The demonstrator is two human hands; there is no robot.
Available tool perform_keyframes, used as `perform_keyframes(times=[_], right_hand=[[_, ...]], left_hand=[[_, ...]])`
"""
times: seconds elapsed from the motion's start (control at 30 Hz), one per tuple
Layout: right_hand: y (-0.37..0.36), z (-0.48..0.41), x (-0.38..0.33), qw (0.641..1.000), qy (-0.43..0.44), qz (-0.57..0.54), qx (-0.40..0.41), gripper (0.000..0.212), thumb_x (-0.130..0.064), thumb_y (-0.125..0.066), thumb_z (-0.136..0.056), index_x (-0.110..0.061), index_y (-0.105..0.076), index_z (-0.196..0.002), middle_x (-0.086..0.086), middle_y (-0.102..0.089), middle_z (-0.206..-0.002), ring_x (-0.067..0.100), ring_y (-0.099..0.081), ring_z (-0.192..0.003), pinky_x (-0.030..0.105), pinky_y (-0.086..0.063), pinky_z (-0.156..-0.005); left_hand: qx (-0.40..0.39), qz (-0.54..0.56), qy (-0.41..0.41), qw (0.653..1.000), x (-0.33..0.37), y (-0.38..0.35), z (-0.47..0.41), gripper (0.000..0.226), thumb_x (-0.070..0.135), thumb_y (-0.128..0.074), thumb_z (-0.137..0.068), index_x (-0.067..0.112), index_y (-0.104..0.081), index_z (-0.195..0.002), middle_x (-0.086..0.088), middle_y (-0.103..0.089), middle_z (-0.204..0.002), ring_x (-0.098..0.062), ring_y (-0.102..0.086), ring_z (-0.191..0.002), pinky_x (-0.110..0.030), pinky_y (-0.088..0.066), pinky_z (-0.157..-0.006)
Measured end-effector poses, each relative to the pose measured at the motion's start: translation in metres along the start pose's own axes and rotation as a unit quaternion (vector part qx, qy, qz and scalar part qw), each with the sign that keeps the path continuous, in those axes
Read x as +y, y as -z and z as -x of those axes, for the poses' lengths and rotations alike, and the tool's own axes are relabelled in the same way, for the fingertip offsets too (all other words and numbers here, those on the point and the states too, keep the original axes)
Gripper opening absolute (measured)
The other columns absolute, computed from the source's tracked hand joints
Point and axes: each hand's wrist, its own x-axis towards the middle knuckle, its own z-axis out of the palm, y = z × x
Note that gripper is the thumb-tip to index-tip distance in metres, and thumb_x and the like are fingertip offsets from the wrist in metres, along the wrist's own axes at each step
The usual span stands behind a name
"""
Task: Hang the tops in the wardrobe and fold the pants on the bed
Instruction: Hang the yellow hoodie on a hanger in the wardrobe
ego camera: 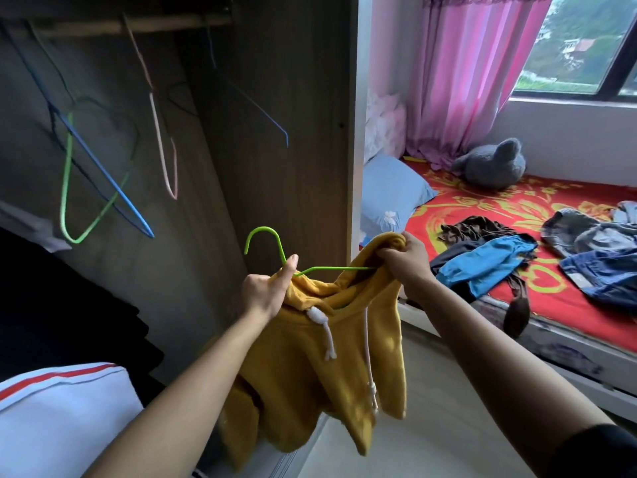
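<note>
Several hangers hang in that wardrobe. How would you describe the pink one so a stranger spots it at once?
Start at the open brown wooden wardrobe and look up to its wooden rail. The pink wire hanger hangs from it, between a tangle of green and blue wire hangers to the left and a lone blue one to the right. It alone is pink.

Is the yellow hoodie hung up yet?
No. The left hand and right hand hold the hoodie and green hanger below the rail.
</note>
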Motion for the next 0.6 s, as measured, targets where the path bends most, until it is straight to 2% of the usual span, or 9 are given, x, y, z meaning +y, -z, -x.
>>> perform_keyframes(times=[0.1, 0.23, 0.37, 0.43, 0.53, 0.6], right_hand=[[0.019, -0.009, 0.004, 0.995, -0.008, 0.091, 0.039, 0.015, -0.002, -0.057, -0.076, -0.013, -0.058, -0.085, 0.008, -0.062, -0.080, 0.025, -0.063, -0.079, 0.038, -0.055, -0.064], [0.047, -0.021, 0.015, 0.983, -0.044, 0.150, 0.099, 0.013, -0.003, -0.053, -0.070, -0.009, -0.056, -0.081, 0.010, -0.060, -0.079, 0.031, -0.059, -0.080, 0.032, -0.042, -0.063], [0.047, -0.020, 0.005, 0.975, 0.010, 0.199, 0.095, 0.016, -0.003, -0.055, -0.068, -0.015, -0.045, -0.071, 0.004, -0.051, -0.071, 0.026, -0.050, -0.074, 0.031, -0.032, -0.058], [0.043, -0.018, -0.005, 0.980, 0.033, 0.179, 0.081, 0.014, -0.002, -0.056, -0.070, -0.014, -0.049, -0.075, 0.003, -0.053, -0.071, 0.023, -0.051, -0.070, 0.028, -0.035, -0.055], [0.029, -0.008, -0.032, 0.989, 0.093, 0.114, -0.012, 0.014, -0.005, -0.061, -0.075, -0.017, -0.055, -0.080, 0.002, -0.059, -0.074, 0.013, -0.056, -0.065, 0.010, -0.039, -0.045], [0.018, 0.000, -0.046, 0.988, 0.135, 0.059, -0.042, 0.012, -0.010, -0.066, -0.075, -0.015, -0.058, -0.083, 0.004, -0.062, -0.076, 0.013, -0.060, -0.067, 0.020, -0.049, -0.050]], left_hand=[[0.016, -0.048, -0.046, 0.998, -0.001, 0.004, -0.005, 0.074, 0.078, -0.043, -0.071, 0.011, -0.057, -0.045, 0.002, -0.057, -0.046, -0.018, -0.057, -0.053, -0.025, -0.037, -0.049], [0.022, -0.142, -0.142, 0.979, -0.009, 0.016, -0.014, 0.062, 0.068, -0.048, -0.075, 0.015, -0.057, -0.044, 0.010, -0.053, -0.039, -0.007, -0.051, -0.042, -0.018, -0.026, -0.044], [0.000, -0.170, -0.173, 0.970, -0.005, 0.016, -0.023, 0.062, 0.071, -0.046, -0.072, 0.016, -0.058, -0.046, 0.010, -0.056, -0.047, -0.012, -0.055, -0.050, -0.021, -0.031, -0.049], [-0.001, -0.224, -0.182, 0.958, -0.005, 0.011, -0.021, 0.064, 0.076, -0.039, -0.069, 0.019, -0.058, -0.049, 0.010, -0.056, -0.054, -0.017, -0.057, -0.058, -0.025, -0.036, -0.055], [-0.016, -0.294, -0.184, 0.938, -0.013, -0.007, -0.009, 0.067, 0.080, -0.032, -0.073, 0.021, -0.058, -0.056, 0.008, -0.056, -0.063, -0.022, -0.062, -0.069, -0.029, -0.041, -0.061], [-0.049, -0.249, -0.155, 0.955, -0.016, -0.016, -0.006, 0.070, 0.081, -0.033, -0.077, 0.019, -0.061, -0.061, 0.005, -0.062, -0.067, -0.022, -0.064, -0.073, -0.030, -0.047, -0.065]])
